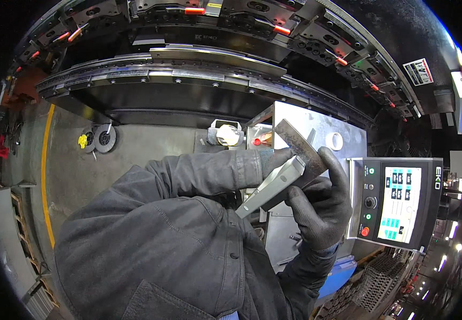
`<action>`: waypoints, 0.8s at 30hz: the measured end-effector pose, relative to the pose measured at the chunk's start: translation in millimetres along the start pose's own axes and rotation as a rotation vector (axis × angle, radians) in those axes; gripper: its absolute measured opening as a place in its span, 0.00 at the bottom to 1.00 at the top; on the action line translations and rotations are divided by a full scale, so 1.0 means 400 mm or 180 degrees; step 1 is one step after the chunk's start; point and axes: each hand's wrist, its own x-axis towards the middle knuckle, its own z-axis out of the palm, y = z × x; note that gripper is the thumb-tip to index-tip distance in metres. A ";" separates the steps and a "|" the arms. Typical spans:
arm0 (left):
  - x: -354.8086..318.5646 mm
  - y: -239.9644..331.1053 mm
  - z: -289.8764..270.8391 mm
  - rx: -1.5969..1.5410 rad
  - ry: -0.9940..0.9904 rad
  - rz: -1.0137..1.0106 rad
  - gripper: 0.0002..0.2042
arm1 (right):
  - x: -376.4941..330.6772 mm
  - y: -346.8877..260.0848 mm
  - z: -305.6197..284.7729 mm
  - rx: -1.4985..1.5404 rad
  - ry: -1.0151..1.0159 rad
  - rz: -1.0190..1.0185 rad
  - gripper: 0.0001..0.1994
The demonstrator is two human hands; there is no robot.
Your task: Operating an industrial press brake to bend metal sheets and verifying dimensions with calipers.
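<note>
Right hand (pixel 321 205), gloved, was clamped on a dark flat plate (pixel 300 146), and left hand (pixel 273 160) gripped a grey bent bracket (pixel 273 186) laid against it, both hands together just left of the control panel (pixel 396 202). Step looked like checking or matching the two parts in hand; next move would call for a steady grip and care with edges. Press brake (pixel 188 69) sat above-left of the panel.

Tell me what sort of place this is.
Likely a sheet-metal workshop: a press brake's long tooling beam, a control panel with touchscreen, and gloved hands holding a bent metal part.
</note>
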 end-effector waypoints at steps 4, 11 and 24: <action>-0.056 0.020 0.061 0.0088 0.0300 0.0055 0.17 | -0.003 -0.004 -0.001 0.0247 0.0008 0.0000 0.32; -0.097 0.034 0.161 0.0250 0.0820 0.0148 0.16 | -0.007 -0.006 -0.001 0.0158 -0.0006 -0.0024 0.32; -0.073 0.042 0.327 0.0646 0.1696 -0.0593 0.15 | -0.007 0.046 -0.049 0.0408 0.0672 -0.0033 0.32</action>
